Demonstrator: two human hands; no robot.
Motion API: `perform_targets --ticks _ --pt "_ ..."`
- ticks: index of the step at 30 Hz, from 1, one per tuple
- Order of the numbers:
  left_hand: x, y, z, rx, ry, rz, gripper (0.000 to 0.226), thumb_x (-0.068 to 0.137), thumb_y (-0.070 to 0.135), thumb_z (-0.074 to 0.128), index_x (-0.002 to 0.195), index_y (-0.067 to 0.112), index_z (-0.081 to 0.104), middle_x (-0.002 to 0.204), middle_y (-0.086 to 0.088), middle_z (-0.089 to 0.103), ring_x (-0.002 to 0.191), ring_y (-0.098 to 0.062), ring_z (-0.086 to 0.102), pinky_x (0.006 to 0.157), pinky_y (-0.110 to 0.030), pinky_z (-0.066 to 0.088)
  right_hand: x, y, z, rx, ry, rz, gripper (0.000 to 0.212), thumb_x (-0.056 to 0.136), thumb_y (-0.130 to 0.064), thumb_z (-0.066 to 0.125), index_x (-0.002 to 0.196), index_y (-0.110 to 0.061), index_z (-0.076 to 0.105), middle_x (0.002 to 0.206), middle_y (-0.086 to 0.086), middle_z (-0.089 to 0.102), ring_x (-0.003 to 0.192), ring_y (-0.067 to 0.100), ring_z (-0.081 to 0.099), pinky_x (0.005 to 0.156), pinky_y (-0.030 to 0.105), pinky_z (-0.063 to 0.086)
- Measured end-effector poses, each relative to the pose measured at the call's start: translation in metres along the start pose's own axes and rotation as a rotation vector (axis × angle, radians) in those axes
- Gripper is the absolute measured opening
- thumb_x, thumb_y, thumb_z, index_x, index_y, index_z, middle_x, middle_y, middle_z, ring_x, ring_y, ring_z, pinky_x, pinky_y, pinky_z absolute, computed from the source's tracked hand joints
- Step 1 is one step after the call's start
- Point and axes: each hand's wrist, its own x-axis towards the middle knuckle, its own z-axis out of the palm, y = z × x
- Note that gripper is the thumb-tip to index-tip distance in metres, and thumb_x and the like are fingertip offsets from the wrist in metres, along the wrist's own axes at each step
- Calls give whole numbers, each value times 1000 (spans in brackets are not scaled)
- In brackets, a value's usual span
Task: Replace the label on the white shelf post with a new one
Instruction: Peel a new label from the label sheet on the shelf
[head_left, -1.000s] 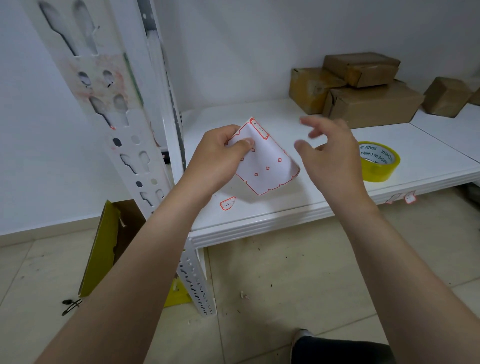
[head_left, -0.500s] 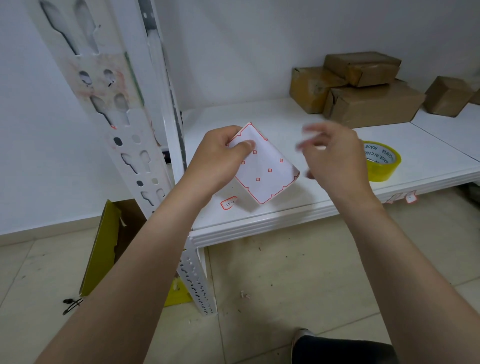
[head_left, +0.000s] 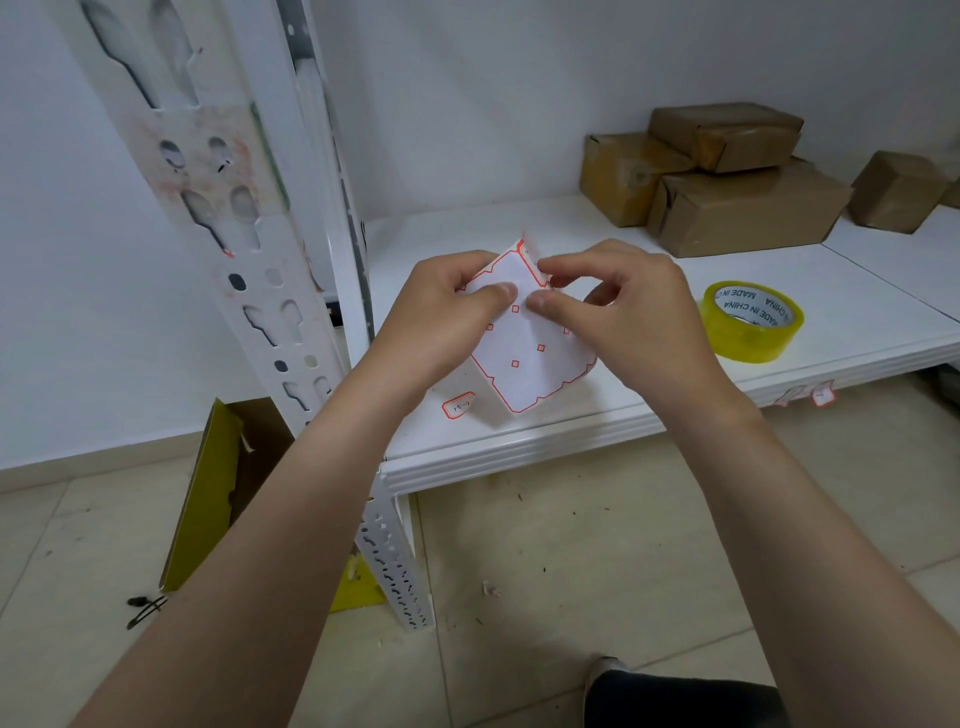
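My left hand (head_left: 441, 322) holds a white label sheet (head_left: 524, 353) with red outlines by its upper left edge, above the white shelf board (head_left: 649, 415). My right hand (head_left: 634, 317) pinches the sheet's top corner, where a red-bordered label (head_left: 529, 255) sticks up. The white perforated shelf post (head_left: 249, 270) stands at the left, with reddish, yellowed residue near its upper holes. A loose red-bordered label (head_left: 459, 405) lies on the shelf below the sheet.
A yellow tape roll (head_left: 750, 321) sits on the shelf right of my hands. Several brown cardboard boxes (head_left: 727, 192) are stacked at the back. Two small labels (head_left: 810, 395) hang on the shelf's front edge. A yellow carton (head_left: 208, 499) leans by the post on the floor.
My right hand has moved left from open air onto the sheet and now pinches its top corner. My left hand and the sheet have stayed nearly still.
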Motion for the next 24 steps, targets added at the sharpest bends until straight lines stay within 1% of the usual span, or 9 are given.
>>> perform_targets --ticks 2,4,7,12,14,17,19,21,24 --pt "0 -1 0 4 -9 1 24 99 12 59 94 27 77 85 3 74 66 -5 66 64 -20 50 0 -2 0 22 -11 -5 16 84 -33 81 100 -33 79 92 -11 72 68 5 60 63 15 43" --pt "1 -3 -1 -1 -15 12 21 99 12 58 98 20 78 87 0 72 71 -10 64 68 -24 50 -1 -2 -1 75 -1 -5 8 86 -29 80 90 -36 79 86 -13 72 68 4 60 63 17 44" --pt "1 -3 -1 -12 -18 32 21 100 10 56 101 14 77 86 0 70 72 -10 62 65 -20 47 -1 -2 -2 126 2 -1 14 89 -25 76 85 -39 77 85 -15 73 68 0 59 63 16 43" --pt "1 -2 -1 -14 -26 45 27 100 7 56 93 24 75 79 5 71 63 0 62 59 -11 46 0 -4 -4 207 18 70 12 87 -26 76 81 -36 79 85 -16 75 65 17 61 63 30 53" --pt "1 -1 -1 -3 -26 41 27 100 8 56 92 25 76 80 3 74 65 0 63 62 -14 47 1 -5 -5 222 42 88 14 86 -25 77 78 -35 78 83 -16 74 59 9 58 58 26 51" --pt "2 -2 1 47 -15 39 20 99 12 58 97 12 78 95 -13 77 74 -13 64 71 -27 47 2 -6 -7 211 75 118 14 86 -24 77 75 -33 77 78 -16 73 55 2 56 53 15 45" --pt "3 -3 1 98 -6 33 20 98 16 59 99 5 76 99 -18 76 75 -21 64 72 -31 45 1 -6 -8 201 91 145 12 86 -25 77 76 -31 78 76 -17 72 54 1 57 50 12 42" --pt "3 -3 0 134 -1 19 21 98 18 60 97 5 77 96 -16 77 76 -24 66 72 -31 45 2 -5 -9 194 115 172 10 87 -27 76 78 -29 78 70 -19 70 52 1 55 49 11 40" --pt "2 -3 0 161 -8 0 21 99 19 59 96 11 79 91 -8 80 81 -26 72 72 -29 47 2 -4 -11 151 156 178 8 87 -30 75 81 -29 78 67 -19 68 57 4 58 55 18 43"
